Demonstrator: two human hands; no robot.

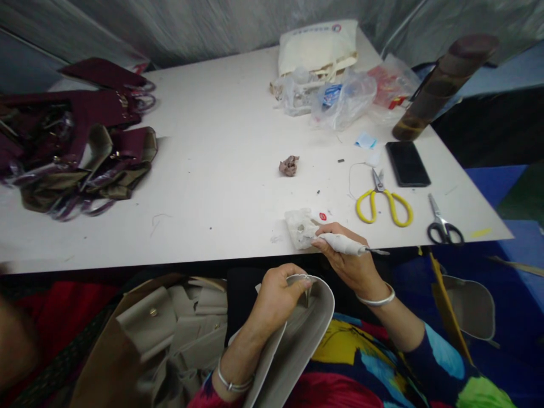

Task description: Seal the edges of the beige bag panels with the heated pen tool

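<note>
My left hand (280, 297) is closed on the rim of a light grey bag (304, 351), pinching it between thumb and fingers. The bag hangs over my lap, its mouth partly spread. My right hand (346, 258) grips a tool with a thick white handle (342, 243); a thin dark piece sticks out at its right end. The tool's other end is at a crumpled whitish pad (300, 226) near the table's front edge, and I cannot tell whether it touches. A small red sticker (323, 216) lies just beyond my right fingers.
Yellow-handled scissors (385, 201), black-handled scissors (444, 226) and a phone (408, 164) lie to the right, near a tall bottle (442, 90). Plastic bags (344, 99) are at the back. Maroon bags (97, 141) pile up left. A carton (100, 345) holds grey pieces.
</note>
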